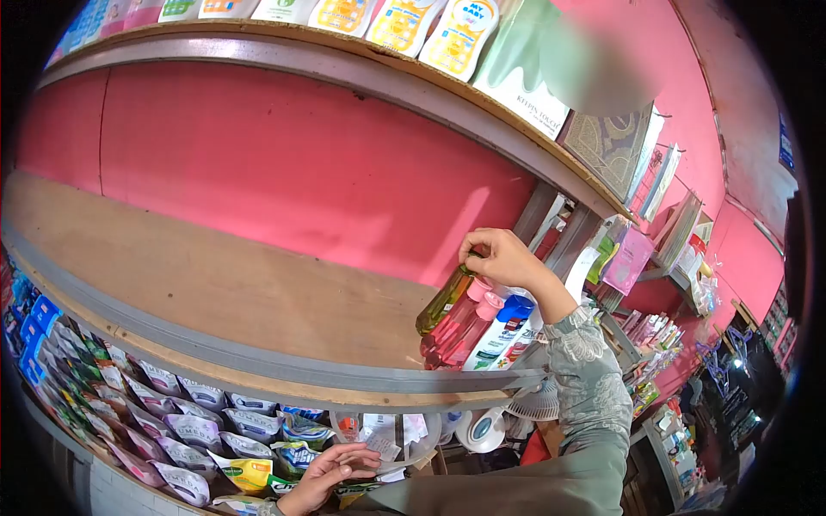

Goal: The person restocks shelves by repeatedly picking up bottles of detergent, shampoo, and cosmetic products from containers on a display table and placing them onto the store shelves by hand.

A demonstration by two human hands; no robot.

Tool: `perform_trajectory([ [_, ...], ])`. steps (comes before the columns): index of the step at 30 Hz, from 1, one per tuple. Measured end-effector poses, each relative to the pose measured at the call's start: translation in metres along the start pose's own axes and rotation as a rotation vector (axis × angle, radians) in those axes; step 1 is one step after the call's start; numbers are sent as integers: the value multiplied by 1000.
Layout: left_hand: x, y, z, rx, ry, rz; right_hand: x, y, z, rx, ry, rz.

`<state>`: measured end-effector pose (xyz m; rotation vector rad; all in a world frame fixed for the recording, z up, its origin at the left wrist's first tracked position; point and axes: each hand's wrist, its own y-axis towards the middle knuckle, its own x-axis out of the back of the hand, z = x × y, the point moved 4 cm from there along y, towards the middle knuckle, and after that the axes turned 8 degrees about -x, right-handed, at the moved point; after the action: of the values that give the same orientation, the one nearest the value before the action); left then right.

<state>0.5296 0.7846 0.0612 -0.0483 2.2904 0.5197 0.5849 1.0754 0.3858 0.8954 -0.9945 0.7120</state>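
My right hand (495,256) is closed on the top of a green-yellow bottle (443,303), which leans at the right end of the wooden shelf (258,288). Just beside it are two pink bottles (456,331) with pink caps and a white bottle with a blue cap (503,335). Below the shelf edge, my left hand (334,471) has its fingers apart, near a clear round container (387,434) with papers in it. Nothing shows in its grasp.
Rows of pouches (189,430) fill the lower level at left. Above runs an upper shelf (344,64) with yellow and white packs (460,36). A fan (533,402) is below the shelf's right end, with more stocked shelves (654,344) beyond.
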Motion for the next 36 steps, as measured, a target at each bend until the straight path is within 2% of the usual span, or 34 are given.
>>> perform_trajectory([
  [6, 4, 2, 3, 5, -7, -1, -1, -3, 7, -63, -12, 37],
  [24, 3, 3, 4, 2, -1, -10, -4, -3, -2, 7, -65, 44],
  [36, -3, 3, 2, 3, 19, 9, -6, -2, -6, -69, -125, 136],
])
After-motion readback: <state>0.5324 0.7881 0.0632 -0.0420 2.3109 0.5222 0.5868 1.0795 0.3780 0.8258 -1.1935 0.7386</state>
